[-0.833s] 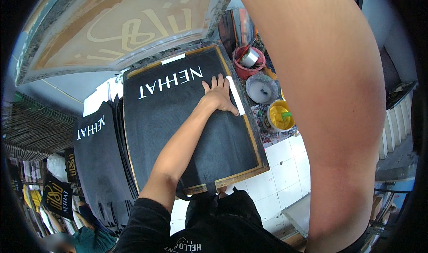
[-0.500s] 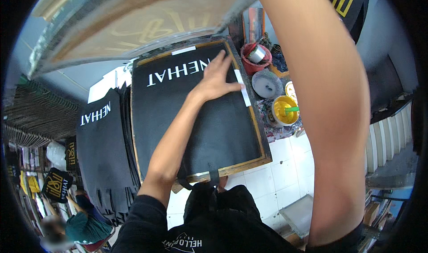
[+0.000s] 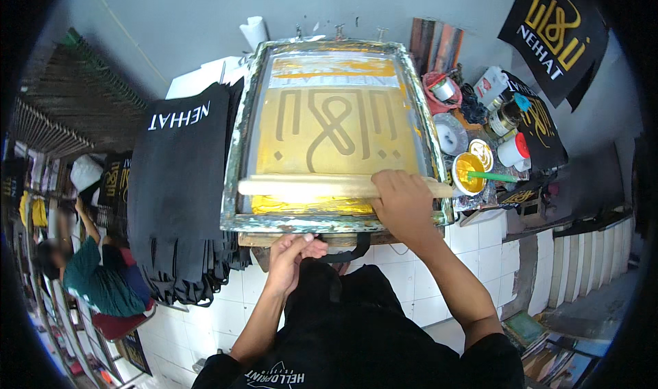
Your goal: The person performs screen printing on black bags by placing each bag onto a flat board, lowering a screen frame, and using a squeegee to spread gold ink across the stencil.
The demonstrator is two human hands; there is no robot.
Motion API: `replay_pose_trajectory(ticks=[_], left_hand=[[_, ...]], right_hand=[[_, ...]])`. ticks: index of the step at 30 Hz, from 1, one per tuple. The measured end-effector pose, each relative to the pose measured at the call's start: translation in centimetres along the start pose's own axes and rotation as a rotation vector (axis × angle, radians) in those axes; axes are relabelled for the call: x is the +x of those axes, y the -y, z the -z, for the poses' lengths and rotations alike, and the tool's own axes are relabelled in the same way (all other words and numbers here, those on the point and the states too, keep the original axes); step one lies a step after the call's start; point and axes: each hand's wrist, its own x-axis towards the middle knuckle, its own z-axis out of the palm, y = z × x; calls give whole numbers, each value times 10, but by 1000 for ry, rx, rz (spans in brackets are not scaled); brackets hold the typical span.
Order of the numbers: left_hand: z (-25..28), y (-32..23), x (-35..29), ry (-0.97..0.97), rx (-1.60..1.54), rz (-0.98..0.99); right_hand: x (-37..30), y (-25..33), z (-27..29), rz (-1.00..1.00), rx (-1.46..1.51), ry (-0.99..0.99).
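Observation:
A silk-screen frame [image 3: 235, 163] with paint-stained edges lies flat in front of me, covering the board. Its yellowish mesh [image 3: 373, 115] carries a looping letter design. Across the near part of the mesh rests a long wooden squeegee [image 3: 301, 185], with yellow ink [image 3: 308, 205] on its near side. My right hand [image 3: 403, 200] is wrapped round the squeegee right of its middle. Just below the frame's near edge, my left hand [image 3: 291, 255] has its fingers stretched out and holds nothing visible, close to a black bag strap [image 3: 349, 250].
Stacked black bags [image 3: 179, 176] with white lettering hang over the left side. At right stand an ink tub [image 3: 469, 166] with a green-handled tool, a red bucket [image 3: 442, 94] and a red-lidded container [image 3: 513, 149]. A person in a green shirt [image 3: 89, 279] sits at far left.
The raised screen frame has come down over the black bag on the board. My left hand has left the bag for the near edge; my right hand now grips the squeegee.

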Motion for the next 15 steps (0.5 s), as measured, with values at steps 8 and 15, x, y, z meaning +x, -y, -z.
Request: replay_pose_trajectory(ticks=[8,15], left_hand=[[16,-3,8,97,47,233],[12,-11,6,74,53,276]], right_hand=[[16,-20,-1,-95,146,309],[-18,20,-5,29,61,215]])
